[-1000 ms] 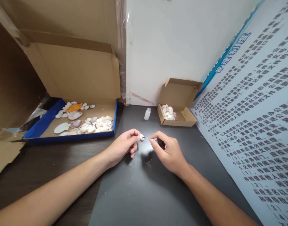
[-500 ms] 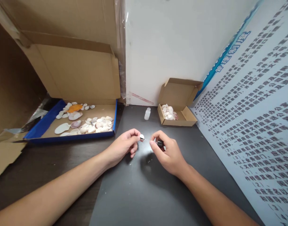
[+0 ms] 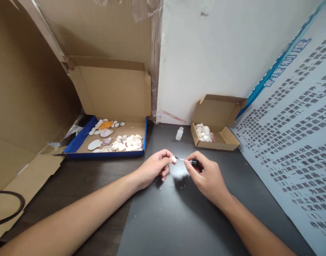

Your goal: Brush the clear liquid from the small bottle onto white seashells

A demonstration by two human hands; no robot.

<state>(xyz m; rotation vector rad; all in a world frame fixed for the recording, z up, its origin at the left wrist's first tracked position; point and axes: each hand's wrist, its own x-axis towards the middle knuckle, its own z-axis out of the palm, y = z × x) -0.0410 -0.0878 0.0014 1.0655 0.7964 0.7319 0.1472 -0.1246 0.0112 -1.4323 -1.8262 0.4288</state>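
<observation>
The right hand (image 3: 209, 177) pinches a thin-stemmed brush with a black cap (image 3: 194, 162), its dark tip at the small white shell (image 3: 174, 160) gripped in the left hand's (image 3: 151, 169) fingertips. This looks like brushing the shell; another stroke would call for a steady shell and light pressure. Beyond, the small translucent bottle (image 3: 179, 134) stands uncapped on the dark surface (image 3: 157, 217).

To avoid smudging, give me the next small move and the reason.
I'd probably stroke the thin applicator lightly along the shell: its dark tip seems to meet it, the left hand pinches the shell and the right hand holds the applicator.
</observation>
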